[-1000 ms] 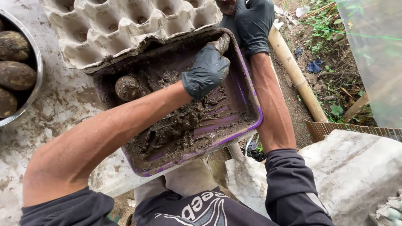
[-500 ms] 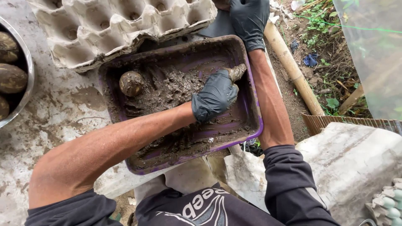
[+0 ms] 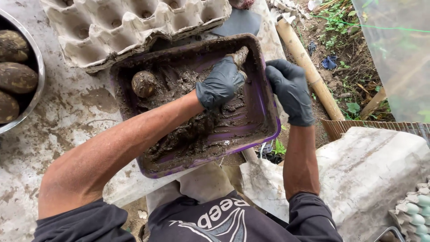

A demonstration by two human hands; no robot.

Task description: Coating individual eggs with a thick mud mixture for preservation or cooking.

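The gloved left hand [image 3: 220, 83] was curled shut around a mud-caked egg [image 3: 239, 56], held at the far edge of the purple tray [image 3: 210, 160], above the wet mud [image 3: 197, 130] inside it. A second coated egg [image 3: 144, 83] lay in the tray's far left corner. The gloved right hand [image 3: 290, 89] gripped the tray's right rim. Beyond stood a cardboard egg carton [image 3: 134, 22]; to the left, a metal bowl [image 3: 39, 71] of coated eggs.

The right hand [image 3: 290, 92] has come off the far edge of the tray [image 3: 268, 134] and now sits at its right rim. The left hand [image 3: 221, 83], which dipped toward the middle of the mud [image 3: 192, 130], is back near the far right corner.
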